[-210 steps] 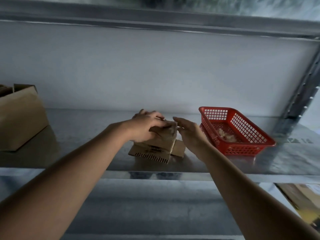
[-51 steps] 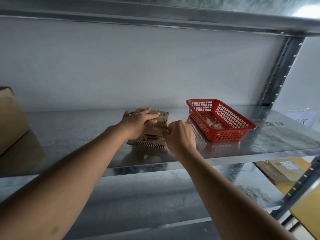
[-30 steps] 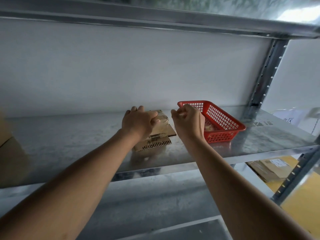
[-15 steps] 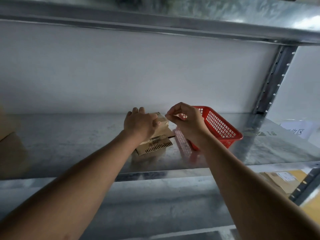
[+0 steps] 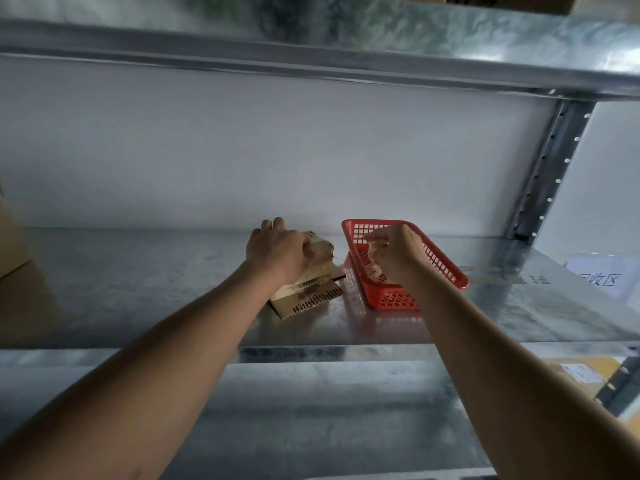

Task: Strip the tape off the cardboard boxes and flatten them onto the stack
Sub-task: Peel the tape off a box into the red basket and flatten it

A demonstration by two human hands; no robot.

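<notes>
Cardboard box (image 5: 320, 252), small and partly collapsed, sits on the metal shelf (image 5: 138, 282) on top of a flattened cardboard piece (image 5: 304, 299) with a slotted edge, just left of the red basket (image 5: 446, 268). Head view: your left hand (image 5: 277, 252) rests on the box, fingers curled over its far top edge, thumb side against the near face, so that grip is closed on the box. Your right hand (image 5: 394, 252) hovers over the near left part of the basket, fingers curled inward with tips close together; a tiny pale bit shows at the fingertips, but you cannot tell whether it is tape or whether that grip has hold of anything. Pale crumpled scraps (image 5: 375, 271) lie inside the basket under that hand. Basket and box are close but not clearly touching. A paper sign (image 5: 602, 278) lies on the shelf at far right. Brown carton edge (image 5: 10, 244) shows at far left.
</notes>
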